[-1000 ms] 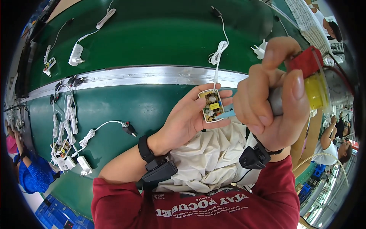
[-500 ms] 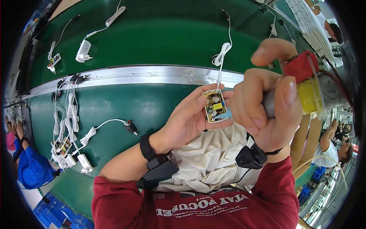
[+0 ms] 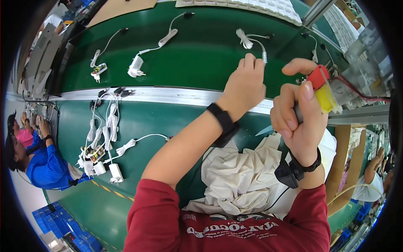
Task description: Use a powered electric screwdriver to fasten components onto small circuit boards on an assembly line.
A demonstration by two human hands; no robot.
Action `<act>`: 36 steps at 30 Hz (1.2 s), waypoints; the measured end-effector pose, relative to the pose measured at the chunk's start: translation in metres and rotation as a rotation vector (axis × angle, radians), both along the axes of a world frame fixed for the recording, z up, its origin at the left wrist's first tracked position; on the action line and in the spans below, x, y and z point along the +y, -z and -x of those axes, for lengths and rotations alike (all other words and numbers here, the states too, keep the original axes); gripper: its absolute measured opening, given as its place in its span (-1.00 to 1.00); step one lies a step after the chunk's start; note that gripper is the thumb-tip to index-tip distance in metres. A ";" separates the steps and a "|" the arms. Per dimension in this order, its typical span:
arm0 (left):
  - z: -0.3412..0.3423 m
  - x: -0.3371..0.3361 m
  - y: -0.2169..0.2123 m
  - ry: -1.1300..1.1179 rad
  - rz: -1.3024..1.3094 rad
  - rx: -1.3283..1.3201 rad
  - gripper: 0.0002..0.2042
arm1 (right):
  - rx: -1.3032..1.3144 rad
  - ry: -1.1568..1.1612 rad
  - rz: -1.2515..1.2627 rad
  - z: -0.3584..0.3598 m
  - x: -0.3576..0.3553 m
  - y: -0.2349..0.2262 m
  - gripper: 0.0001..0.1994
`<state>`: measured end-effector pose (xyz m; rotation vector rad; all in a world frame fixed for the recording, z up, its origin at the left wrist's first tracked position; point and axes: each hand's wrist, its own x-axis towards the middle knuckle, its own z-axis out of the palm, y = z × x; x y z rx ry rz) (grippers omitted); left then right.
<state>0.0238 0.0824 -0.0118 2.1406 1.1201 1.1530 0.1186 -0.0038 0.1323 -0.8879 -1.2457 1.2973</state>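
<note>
My left hand [image 3: 245, 87] reaches over the far green belt, its fingers closed at the end of a white cable [image 3: 259, 44]. The power adapter on that cable is hidden under the hand. My right hand [image 3: 300, 115] is wrapped round a handheld glue dispenser with a red switch block [image 3: 318, 77], a yellow band [image 3: 326, 98] and wires running off to the right. The dispenser's pale blue tapered tip [image 3: 264, 131] points left, above the near green surface and apart from the left hand.
A metal rail [image 3: 180, 93] divides the near surface from the belt. A closed white adapter [image 3: 135, 66] and an opened one [image 3: 98, 72] lie on the belt. Several adapters [image 3: 100, 168] with bundled cables sit near left. Cream cloth [image 3: 235, 180] covers my lap; a cardboard box [image 3: 340, 168] stands right.
My left hand has carried the opened adapter away from the dispenser tip, forward over the rail to the belt. The right hand still grips the dispenser. The whole view has shifted.
</note>
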 end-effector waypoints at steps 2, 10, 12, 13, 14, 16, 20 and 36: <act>0.000 0.015 0.014 -0.161 -0.033 0.388 -0.62 | 0.011 -0.011 -0.009 0.002 -0.002 -0.002 -0.65; 0.158 0.013 -0.060 -0.759 -0.405 0.839 -0.63 | 0.016 -0.013 -0.007 -0.015 0.002 -0.009 -0.71; 0.199 0.005 -0.068 -0.870 -0.093 1.036 -0.64 | 0.010 -0.057 -0.021 -0.013 0.000 -0.011 -0.73; 0.204 0.003 -0.071 -0.859 0.226 1.072 -0.64 | 0.014 -0.056 -0.022 -0.013 -0.001 -0.011 -0.73; 0.206 0.002 -0.071 -0.859 0.225 1.074 -0.64 | 0.026 -0.061 -0.024 -0.012 -0.002 -0.011 -0.73; 0.209 -0.003 -0.066 -0.837 0.361 0.686 -0.63 | 0.048 -0.076 -0.028 -0.010 -0.005 -0.011 -0.74; 0.133 -0.037 -0.068 -0.482 0.624 -0.403 -0.68 | 0.088 -0.001 0.036 -0.015 -0.003 -0.010 -0.78; 0.020 -0.115 0.002 0.523 1.182 -1.034 -0.64 | 0.012 0.017 -0.043 -0.017 0.035 0.033 -0.71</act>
